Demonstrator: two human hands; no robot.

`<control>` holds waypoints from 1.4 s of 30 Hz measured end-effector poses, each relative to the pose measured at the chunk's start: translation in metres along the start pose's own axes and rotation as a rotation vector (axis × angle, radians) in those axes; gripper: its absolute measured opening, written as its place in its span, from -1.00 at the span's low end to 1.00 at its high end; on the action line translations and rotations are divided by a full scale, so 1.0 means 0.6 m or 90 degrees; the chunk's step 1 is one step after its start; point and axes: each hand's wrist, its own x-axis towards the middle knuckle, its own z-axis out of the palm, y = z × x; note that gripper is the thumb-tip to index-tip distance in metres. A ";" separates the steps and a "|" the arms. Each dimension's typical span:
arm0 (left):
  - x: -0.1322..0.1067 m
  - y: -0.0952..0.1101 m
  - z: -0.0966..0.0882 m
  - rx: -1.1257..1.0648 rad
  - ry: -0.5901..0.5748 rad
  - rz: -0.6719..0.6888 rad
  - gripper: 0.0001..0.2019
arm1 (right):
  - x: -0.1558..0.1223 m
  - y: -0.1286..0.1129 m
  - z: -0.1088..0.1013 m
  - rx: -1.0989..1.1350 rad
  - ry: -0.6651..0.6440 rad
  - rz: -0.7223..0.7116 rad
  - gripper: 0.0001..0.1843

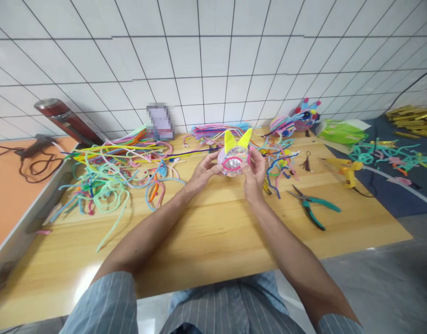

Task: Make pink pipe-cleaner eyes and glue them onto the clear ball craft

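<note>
Two-hand grip: left hand [203,172] & right hand [254,172] tight on pink ball [232,163] w/ yellow ears.

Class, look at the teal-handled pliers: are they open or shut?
Open: the pliers lie on the table with their handles spread apart.

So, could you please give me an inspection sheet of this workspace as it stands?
Surface: wooden table, light grain.
Job's things: craft ball with yellow ears, held over the table.
Clutter: pipe cleaners heaped at left; pliers and glue gun at right.
Hands: left hand and right hand both grip the craft ball.
Cables: black cable on the orange surface at left.
Surroundings: white tiled wall behind.
</note>
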 end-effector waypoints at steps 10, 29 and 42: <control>-0.043 0.020 0.061 0.179 0.180 0.166 -0.42 | 0.001 -0.006 0.001 0.088 -0.010 0.029 -0.31; -0.055 0.061 0.075 0.354 0.157 0.319 -0.45 | -0.003 -0.023 -0.007 0.098 -0.046 0.031 -0.32; -0.023 0.036 0.036 0.252 0.098 0.196 -0.38 | 0.002 -0.013 -0.002 0.114 -0.008 0.052 -0.35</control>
